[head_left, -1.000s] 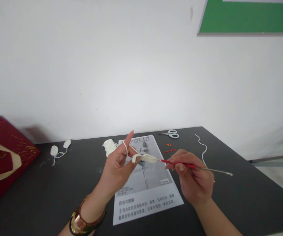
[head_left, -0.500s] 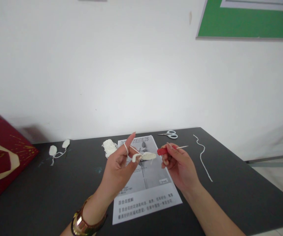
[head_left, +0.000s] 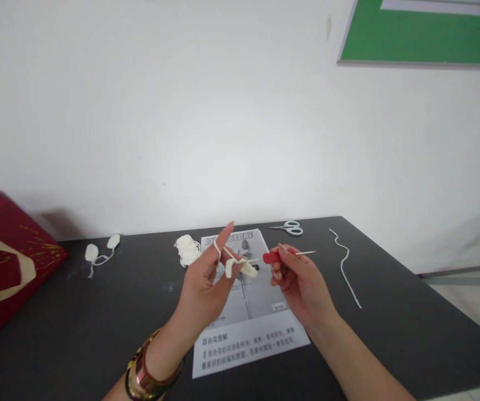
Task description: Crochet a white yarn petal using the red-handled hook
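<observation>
My left hand (head_left: 206, 284) pinches a small white crochet piece (head_left: 248, 269) between thumb and fingers. White yarn (head_left: 218, 248) loops round its raised index finger and runs down to the piece. In my right hand (head_left: 300, 278) is a crochet hook (head_left: 274, 257) with a red grip, held level. Its thin metal shaft points left and reaches the crochet piece; the other metal end sticks out to the right. Whether the hook tip sits inside a stitch is too small to tell. Both hands are above a printed sheet (head_left: 252, 348) with a flower picture.
A white yarn bundle (head_left: 187, 250) lies behind my left hand. Scissors (head_left: 292, 228) are at the table's back edge. A loose yarn strand (head_left: 344, 264) lies at right. Two white crocheted pieces (head_left: 92, 253) and a red gift bag (head_left: 10, 250) are at left on the black table (head_left: 110, 317).
The hook's metal shaft now reaches the crochet piece, and the red grip has shifted slightly left. The piece has tilted, its right end lower. My left index finger still holds the yarn up.
</observation>
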{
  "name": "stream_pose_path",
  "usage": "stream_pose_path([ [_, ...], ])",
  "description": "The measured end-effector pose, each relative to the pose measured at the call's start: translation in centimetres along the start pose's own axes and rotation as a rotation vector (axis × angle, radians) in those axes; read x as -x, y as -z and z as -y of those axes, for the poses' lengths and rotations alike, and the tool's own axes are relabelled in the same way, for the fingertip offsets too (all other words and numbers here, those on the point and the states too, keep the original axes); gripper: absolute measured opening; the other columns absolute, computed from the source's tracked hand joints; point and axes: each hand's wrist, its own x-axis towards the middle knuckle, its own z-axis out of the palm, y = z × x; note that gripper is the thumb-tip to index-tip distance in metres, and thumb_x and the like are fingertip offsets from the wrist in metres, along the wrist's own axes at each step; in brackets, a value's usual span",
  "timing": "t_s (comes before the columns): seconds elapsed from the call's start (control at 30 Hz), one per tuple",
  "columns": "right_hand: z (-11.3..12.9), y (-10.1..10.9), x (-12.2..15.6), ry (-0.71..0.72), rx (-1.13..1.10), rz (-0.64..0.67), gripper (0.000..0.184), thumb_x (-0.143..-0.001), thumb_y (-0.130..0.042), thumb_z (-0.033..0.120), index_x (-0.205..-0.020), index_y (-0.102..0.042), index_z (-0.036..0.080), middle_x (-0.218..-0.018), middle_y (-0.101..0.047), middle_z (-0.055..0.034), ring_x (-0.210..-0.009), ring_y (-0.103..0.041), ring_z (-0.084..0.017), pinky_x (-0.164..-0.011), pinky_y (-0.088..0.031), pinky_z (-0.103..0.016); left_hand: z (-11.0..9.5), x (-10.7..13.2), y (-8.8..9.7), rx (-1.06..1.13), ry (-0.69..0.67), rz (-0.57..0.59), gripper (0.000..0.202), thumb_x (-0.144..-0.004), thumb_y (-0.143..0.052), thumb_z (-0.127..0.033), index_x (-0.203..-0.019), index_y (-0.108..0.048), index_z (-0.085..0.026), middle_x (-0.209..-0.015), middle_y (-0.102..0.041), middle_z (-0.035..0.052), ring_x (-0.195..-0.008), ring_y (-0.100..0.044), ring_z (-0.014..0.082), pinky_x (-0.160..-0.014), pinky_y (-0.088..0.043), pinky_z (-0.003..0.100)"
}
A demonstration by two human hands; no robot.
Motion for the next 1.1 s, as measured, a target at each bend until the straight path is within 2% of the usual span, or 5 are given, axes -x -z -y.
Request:
stream_pose_path([
  [0.3,-0.3,0.4,-0.2,-0.088,-0.106,0.012,0.015,-0.070,-0.076,0.025,-0.076,-0.069,0.013,-0.056,-0.066,0.0013,-0.042,-0.057,-0.005,-0.042,-0.052,-0.012,0.5,-0.3,-0.3,0.164,0.020,-0.093,0.060,-0.071,-0.071,-0.012,-0.126,-0.055,-0.031,-0.071,-0.062,-0.0024,-0.071,-0.056,0.0124,-0.073,-0.048,0.027],
  [0.67,-1.0,-0.3,0.4,0.009,-0.070,0.000,0.015,-0.073,-0.073,0.026,-0.080,-0.069,0.014,-0.062,-0.069,-0.0013,-0.050,-0.061,-0.008,-0.052,-0.055,-0.017,2.2,0.8,-2.0,0.141,-0.032,-0.318,0.062,-0.073,-0.070,-0.014,-0.130,-0.051,-0.029,-0.071,-0.060,-0.0033,-0.080,-0.056,0.0151,-0.088,-0.043,0.033],
  [0.87,-1.2,-0.3,1.2,0.425,0.413,0.047,0.011,-0.082,-0.062,0.022,-0.088,-0.070,0.017,-0.070,-0.071,-0.0033,-0.058,-0.064,-0.013,-0.058,-0.057,-0.027,2.5,0.9,-2.2,0.134,0.081,-0.350,0.059,-0.072,-0.070,-0.016,-0.128,-0.053,-0.026,-0.075,-0.063,-0.0030,-0.076,-0.055,0.0138,-0.087,-0.041,0.030],
  [1.0,-1.5,0.4,2.0,1.027,0.934,0.301,0.033,-0.079,-0.057,0.004,-0.105,-0.068,0.021,-0.092,-0.071,-0.0097,-0.080,-0.067,-0.019,-0.068,-0.056,-0.031,1.9,0.3,-2.0,0.481,0.305,-0.287,0.066,-0.071,-0.071,-0.014,-0.132,-0.048,-0.027,-0.071,-0.063,-0.0045,-0.069,-0.057,0.0100,-0.074,-0.044,0.025],
  [1.1,-1.5,0.8,2.1,1.158,1.000,0.370,0.046,-0.078,-0.053,-0.002,-0.114,-0.064,0.022,-0.102,-0.069,-0.0113,-0.088,-0.066,-0.020,-0.068,-0.057,-0.031,1.3,-0.4,-1.3,0.679,0.428,-0.169,0.058,-0.069,-0.072,-0.009,-0.124,-0.056,-0.020,-0.066,-0.062,-0.0039,-0.064,-0.056,0.0077,-0.072,-0.044,0.022],
])
